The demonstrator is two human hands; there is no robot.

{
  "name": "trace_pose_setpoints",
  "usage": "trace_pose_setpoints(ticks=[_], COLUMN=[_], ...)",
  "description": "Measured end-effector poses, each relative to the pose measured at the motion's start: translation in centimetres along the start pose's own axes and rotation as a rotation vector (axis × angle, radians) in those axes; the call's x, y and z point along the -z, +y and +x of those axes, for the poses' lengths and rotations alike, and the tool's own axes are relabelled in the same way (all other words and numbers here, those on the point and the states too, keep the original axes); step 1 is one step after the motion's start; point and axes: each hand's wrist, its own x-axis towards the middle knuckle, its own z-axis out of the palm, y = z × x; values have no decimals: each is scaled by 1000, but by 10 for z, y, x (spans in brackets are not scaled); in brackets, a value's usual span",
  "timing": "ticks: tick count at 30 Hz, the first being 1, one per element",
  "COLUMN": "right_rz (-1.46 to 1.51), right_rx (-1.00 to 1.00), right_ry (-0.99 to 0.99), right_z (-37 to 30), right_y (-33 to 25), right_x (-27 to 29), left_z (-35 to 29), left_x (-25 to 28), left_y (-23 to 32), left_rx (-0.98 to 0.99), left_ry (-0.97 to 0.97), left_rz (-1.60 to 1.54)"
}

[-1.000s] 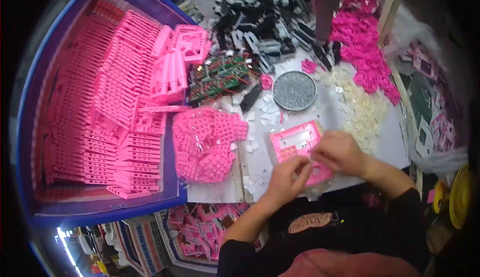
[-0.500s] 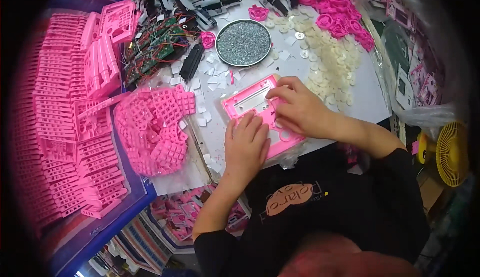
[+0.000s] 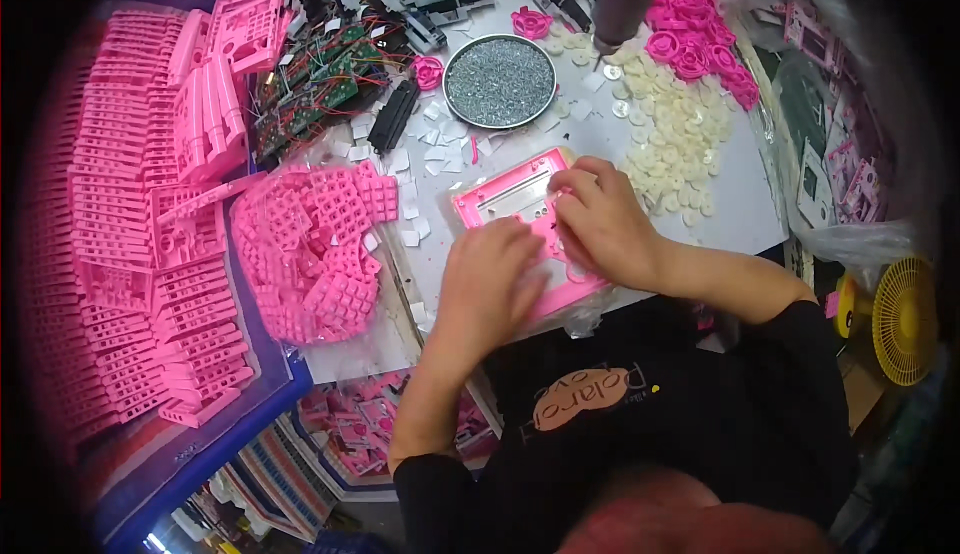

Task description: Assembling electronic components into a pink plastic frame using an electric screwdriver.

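The left hand (image 3: 490, 276) and right hand (image 3: 603, 222), slightly apart, are over a pink case (image 3: 545, 234) on the tabletop (image 3: 752, 216); whether either grips it, I cannot tell.

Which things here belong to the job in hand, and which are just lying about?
In the job:
- pink casing, under left hand and right hand
- likely the dish of grey bits

Lying about, apparently:
- yellow fan
- clear plastic bag at right

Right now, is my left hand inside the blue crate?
No, your left hand is over the lower left part of the pink casing, well to the right of the blue crate.
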Motion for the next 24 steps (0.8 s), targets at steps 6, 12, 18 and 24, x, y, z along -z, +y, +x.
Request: trace_pose_setpoints(ticks=[6,12,18,24], right_rz=[235,672,1007,1254], right_rx=[38,-107,2,-40], right_ry=[68,533,178,99], right_z=[39,107,190,144], right_y=[17,86,97,67], right_x=[31,74,94,101], left_z=[119,162,172,74], left_x=[-2,-22,-16,-4], left_y=[-52,-85,-82,-19], left_rx=[96,57,41,-120], left_ry=[499,303,318,249], left_rz=[265,453,365,137])
